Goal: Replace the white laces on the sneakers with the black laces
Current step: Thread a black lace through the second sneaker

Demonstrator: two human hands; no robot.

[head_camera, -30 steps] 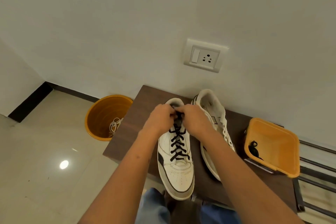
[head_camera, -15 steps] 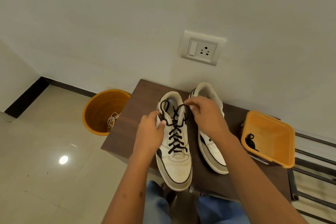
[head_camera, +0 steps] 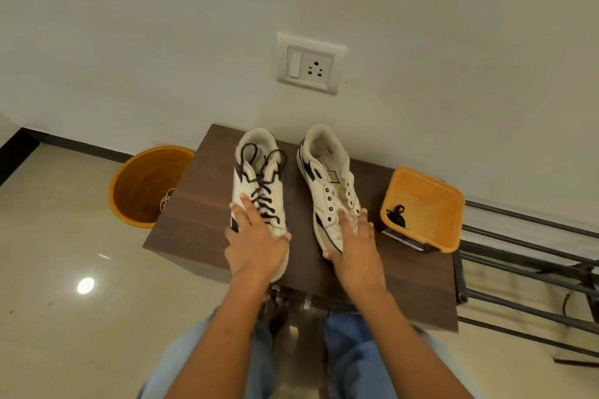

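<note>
Two white sneakers stand side by side on a dark wooden table (head_camera: 194, 204), toes toward me. The left sneaker (head_camera: 256, 172) carries a black lace (head_camera: 262, 191) whose loose ends lie over its opening. The right sneaker (head_camera: 327, 185) has bare eyelets and no lace. My left hand (head_camera: 256, 243) lies flat over the left sneaker's toe with fingers spread. Across the right sneaker's toe rests my right hand (head_camera: 353, 246), fingers straight. A second black lace (head_camera: 397, 215) lies bundled in an orange square tub (head_camera: 431, 236) at the table's right.
An orange round bucket (head_camera: 142, 185) stands on the tiled floor left of the table, with a white lace (head_camera: 167, 199) inside. A wall socket (head_camera: 309, 66) sits above the shoes. A dark metal rack (head_camera: 531, 269) adjoins the table's right edge. My knees are below the front edge.
Both hands let go of the black lace ends at the left sneaker's top and came down onto the toes. The right sneaker now stands upright beside the left one.
</note>
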